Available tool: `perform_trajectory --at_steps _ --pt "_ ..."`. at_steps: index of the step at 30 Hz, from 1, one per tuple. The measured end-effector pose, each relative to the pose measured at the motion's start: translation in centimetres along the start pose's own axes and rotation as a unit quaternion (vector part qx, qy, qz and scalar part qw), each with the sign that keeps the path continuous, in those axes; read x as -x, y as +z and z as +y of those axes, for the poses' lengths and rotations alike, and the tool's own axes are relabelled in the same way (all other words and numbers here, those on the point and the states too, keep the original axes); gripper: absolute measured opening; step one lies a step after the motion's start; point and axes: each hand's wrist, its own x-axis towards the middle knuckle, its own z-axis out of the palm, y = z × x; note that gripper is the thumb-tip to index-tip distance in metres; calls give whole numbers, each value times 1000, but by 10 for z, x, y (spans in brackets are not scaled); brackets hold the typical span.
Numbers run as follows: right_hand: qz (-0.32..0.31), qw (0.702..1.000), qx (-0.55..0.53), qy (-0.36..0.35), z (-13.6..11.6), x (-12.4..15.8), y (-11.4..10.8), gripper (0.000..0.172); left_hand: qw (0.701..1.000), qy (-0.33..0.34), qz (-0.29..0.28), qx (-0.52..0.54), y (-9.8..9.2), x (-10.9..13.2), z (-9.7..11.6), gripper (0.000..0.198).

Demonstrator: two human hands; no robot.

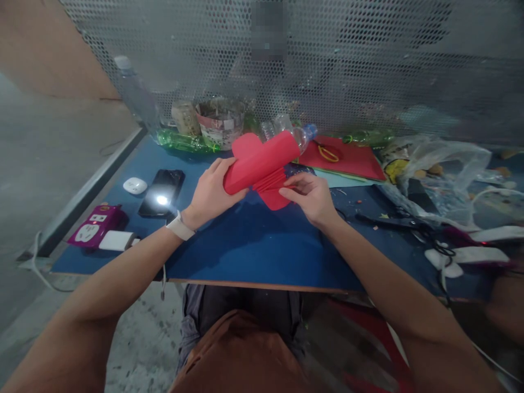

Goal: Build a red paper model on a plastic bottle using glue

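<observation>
I judge the paper shaping to be partway along: the red paper tube (262, 164) is already rolled, and the red pleats (269, 182) along its near side are already creased, with a rounded red flap (246, 145) showing on the far side. What looks left to me is settling those pleats; how much more, I cannot tell. The tube sits tilted between the hands, over the blue table (245, 248). My left hand (215, 186) is curled around its left end, thumb underneath, fingers mostly hidden behind. My right hand (311, 197) has thumb and forefinger drawn together, pinching the pleats' outer edge, the other fingers bent in. A blue-capped bottle (303, 137) shows at the tube's far end; I cannot tell if it runs inside or lies behind. Red sheets (360, 162) lie beyond.
</observation>
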Motion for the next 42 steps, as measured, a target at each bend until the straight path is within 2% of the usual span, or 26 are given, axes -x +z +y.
perform_trajectory --at_steps 4,7,13,18,21,28,37,42 --pt "16 1000 -19 1 4 -3 0 82 1000 0 -10 -1 -1 1 3 70" --pt "12 999 -30 24 6 -4 2 85 1000 3 -19 -1 -1 1 4 69" --pt "10 997 -62 47 10 -2 6 76 1000 21 -14 -1 1 3 5 68" --pt "-41 995 -70 65 7 3 9 62 1000 15 -22 2 0 3 6 69" --pt "-47 994 -71 71 5 6 11 58 1000 16 -20 3 0 3 7 68" --pt "-26 995 -77 65 6 6 12 56 1000 15 -19 5 2 3 7 71" --pt "-10 995 -70 72 8 7 14 63 1000 10 -20 7 2 3 9 72" --pt "-9 994 -82 76 7 7 15 60 1000 11 -18 10 2 3 9 70"
